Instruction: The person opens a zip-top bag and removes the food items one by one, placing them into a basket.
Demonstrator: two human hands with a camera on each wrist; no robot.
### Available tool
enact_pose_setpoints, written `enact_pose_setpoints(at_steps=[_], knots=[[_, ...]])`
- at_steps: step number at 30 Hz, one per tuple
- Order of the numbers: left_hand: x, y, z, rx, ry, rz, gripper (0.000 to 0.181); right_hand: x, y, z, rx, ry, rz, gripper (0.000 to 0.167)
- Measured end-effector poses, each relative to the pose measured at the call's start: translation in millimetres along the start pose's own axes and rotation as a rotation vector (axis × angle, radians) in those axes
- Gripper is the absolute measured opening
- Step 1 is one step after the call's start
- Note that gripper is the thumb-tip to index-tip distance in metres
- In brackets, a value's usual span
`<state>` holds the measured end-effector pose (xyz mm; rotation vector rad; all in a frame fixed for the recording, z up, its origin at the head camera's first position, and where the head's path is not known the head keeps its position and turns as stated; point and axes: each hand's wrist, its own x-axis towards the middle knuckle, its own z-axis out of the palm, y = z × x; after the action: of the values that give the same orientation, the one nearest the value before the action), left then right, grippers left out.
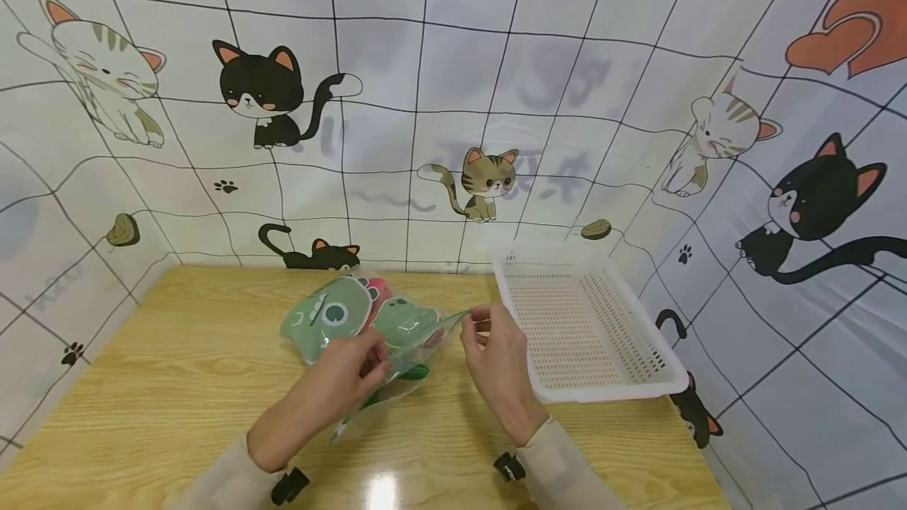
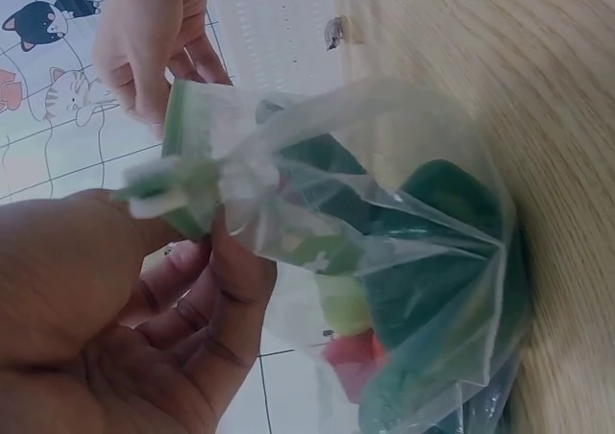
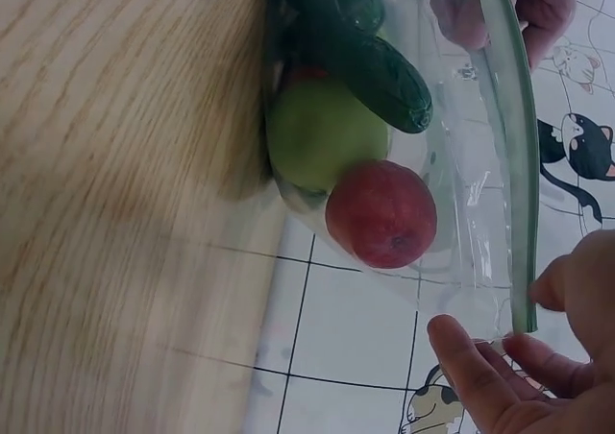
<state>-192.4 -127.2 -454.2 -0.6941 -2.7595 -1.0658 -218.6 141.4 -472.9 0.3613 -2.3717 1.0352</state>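
Note:
A clear zip bag [image 1: 404,325] with a green frog-like print lies on the table between both hands. Its green zip strip [image 3: 522,165] runs from one hand to the other. My left hand [image 1: 347,372] pinches the near part of the strip between thumb and fingers. At the strip's far right end, my right hand [image 1: 499,364] pinches the bag's corner. Through the plastic in the right wrist view show a red, apple-like fruit [image 3: 381,213], a light green round fruit [image 3: 322,132] and a dark green, cucumber-like piece [image 3: 370,74]. The print hides part of the contents.
A white perforated basket [image 1: 602,394] stands to the right of the bag, close to the right hand. The wooden table [image 1: 163,384] reaches back to a cat-patterned cloth [image 1: 397,132], which also hangs along both sides.

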Motion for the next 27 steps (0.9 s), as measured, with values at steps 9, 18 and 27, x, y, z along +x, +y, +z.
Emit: enact_pose_setpoints(at_steps=[9,18,27], knots=[[2.0,-2.3,0.5,0.006,0.096,-0.051,0.013,-5.0,-4,0,0.055,-0.093,0.083,0.048],[2.4,-8.1,-1.1,-0.007,0.210,-0.090,0.014,-6.4,-6,2,0.004,-0.152,0.079,0.054],[3.9,-18.8,-2.4,-0.019,0.253,-0.104,0.014,-4.8,-6,6,-0.117,-0.205,0.031,0.037]])
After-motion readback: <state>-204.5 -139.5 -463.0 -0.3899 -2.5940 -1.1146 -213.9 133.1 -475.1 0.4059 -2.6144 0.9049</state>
